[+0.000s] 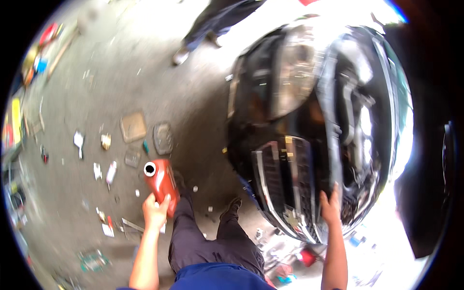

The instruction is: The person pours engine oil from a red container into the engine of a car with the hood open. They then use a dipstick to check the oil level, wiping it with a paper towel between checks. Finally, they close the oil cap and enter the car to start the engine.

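Observation:
My left hand (155, 214) is closed around a red plastic jug (163, 181), holding it tilted beside my left leg. The jug's round white-rimmed mouth points up, and its dark opening shows no cap. On the other side, my right hand (330, 207) has its fingers apart and rests at the front edge of a black car (295, 159), just above the grille. The car's hood is raised, and the engine bay (355, 125) lies open beyond that hand. Motion smears the engine parts, so single pieces cannot be made out.
Left of my feet, the floor holds a tan flat container (133, 126), a clear tray (163, 137), a white brush-like tool (79, 143) and a white spray can or tube (111, 172). Another person's legs (205, 29) stand at the top. Clutter lines the left edge.

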A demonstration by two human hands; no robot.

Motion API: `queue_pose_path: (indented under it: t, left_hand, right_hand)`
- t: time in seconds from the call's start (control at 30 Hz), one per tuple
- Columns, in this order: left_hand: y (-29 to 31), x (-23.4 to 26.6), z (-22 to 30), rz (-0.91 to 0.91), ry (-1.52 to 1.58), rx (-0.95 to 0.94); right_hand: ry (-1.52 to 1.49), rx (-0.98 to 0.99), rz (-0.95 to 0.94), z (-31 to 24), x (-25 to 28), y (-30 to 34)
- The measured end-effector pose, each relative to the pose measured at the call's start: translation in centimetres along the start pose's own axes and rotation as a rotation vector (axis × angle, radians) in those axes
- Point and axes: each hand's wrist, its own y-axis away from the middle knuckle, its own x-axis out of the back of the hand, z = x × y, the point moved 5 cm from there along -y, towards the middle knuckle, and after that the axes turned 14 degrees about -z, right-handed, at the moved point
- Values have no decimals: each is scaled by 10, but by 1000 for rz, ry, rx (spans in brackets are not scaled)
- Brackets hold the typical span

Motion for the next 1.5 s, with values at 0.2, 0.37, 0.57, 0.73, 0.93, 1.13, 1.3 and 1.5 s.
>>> queue_pose_path:
  t: [0.2, 0.37, 0.57, 0.73, 0.93, 1.13, 1.3, 1.5]
  left_hand:
    - [123, -69, 227, -257, 306, -376]
    - [246, -187, 399, -362, 344, -588]
    - [366, -338, 515, -644, 409, -786]
    - [385, -467, 562, -1037, 317, -797]
    - [369, -581, 584, -1404, 419, -539]
    - [291, -655, 606, -1526, 58, -614]
    - [155, -658, 566, -1196, -439, -728]
    - [19, -608, 512, -760, -666, -851]
  right_hand:
    - [-115, 612, 352, -61, 40, 93]
    - [-569, 916, 56, -42, 44, 159]
    - [-813, 1104, 439, 19, 116, 173]
    - [-1093, 771, 718, 128, 138, 148]
    - [-1153, 573, 958, 246, 131, 120]
    - [-854, 205, 1175, 316, 191, 118]
    - [-661, 26, 977, 374, 220, 72]
    - [-537, -119, 769, 406, 258, 1]
